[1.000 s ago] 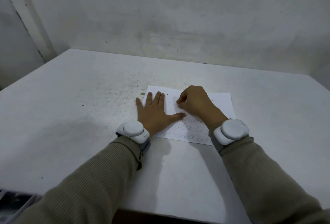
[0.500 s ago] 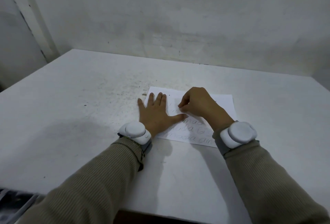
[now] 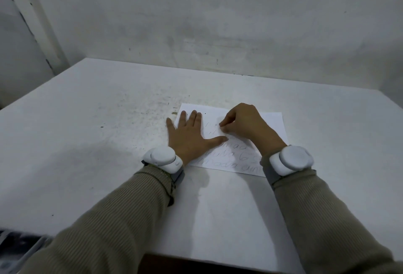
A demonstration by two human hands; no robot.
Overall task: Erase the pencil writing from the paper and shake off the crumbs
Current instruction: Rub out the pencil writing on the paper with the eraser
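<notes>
Near the table's (image 3: 87, 131) middle, the paper (image 3: 272, 125) is lying flat, the left hand (image 3: 189, 136) pressing its left edge with fingers straight and spread. The right hand (image 3: 244, 123) is working at the top lines, fingers curled together; whether round an eraser I cannot tell. Erasing is seemingly underway; the lower writing (image 3: 231, 155) is awaiting rubbing, then shaking.

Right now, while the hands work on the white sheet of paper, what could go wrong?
1. The left hand presses flat only on the left part of the white sheet of paper. The right side is free, so rubbing may crease or tear it.
2. The right hand, pinching something hidden, probably the eraser, has its wrist over the lower pencil writing, which may smear if touched.
</notes>
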